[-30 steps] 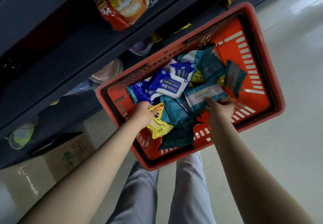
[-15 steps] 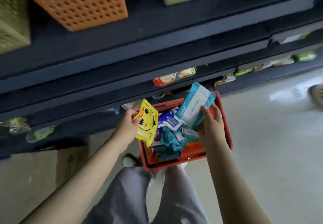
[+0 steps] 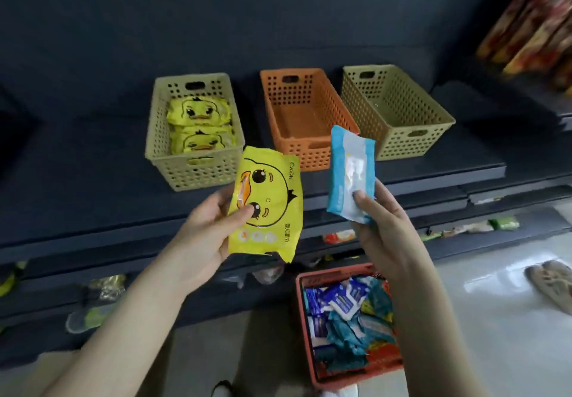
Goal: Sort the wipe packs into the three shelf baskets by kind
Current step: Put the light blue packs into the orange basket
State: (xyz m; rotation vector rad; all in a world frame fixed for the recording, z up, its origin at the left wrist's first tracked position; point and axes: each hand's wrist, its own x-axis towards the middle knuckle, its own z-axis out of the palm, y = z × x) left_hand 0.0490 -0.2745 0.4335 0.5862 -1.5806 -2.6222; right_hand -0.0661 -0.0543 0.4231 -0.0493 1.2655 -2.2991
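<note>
My left hand [image 3: 206,235] grips a yellow duck-face wipe pack [image 3: 267,201] in front of the shelf. My right hand [image 3: 383,226] holds a light blue and white wipe pack [image 3: 351,170] upright beside it. On the shelf stand three baskets: a beige left basket [image 3: 192,167] with yellow duck packs [image 3: 198,127] inside, an orange middle basket [image 3: 280,108] that looks empty, and a beige right basket [image 3: 433,130] that also looks empty. Below, a red shopping basket [image 3: 301,328] on the floor holds several blue and teal wipe packs [image 3: 346,313].
Dark shelving runs across the view, with snack packs on lower shelves [image 3: 340,236] and bright bags at the upper right [image 3: 532,28]. A shoe [image 3: 549,282] shows on the pale floor at right. My grey trousers and a shoe show at the bottom.
Both hands have lifted a pack each out of the red basket and raised them to shelf height. My view has tilted up, and the three shelf baskets have come into sight.
</note>
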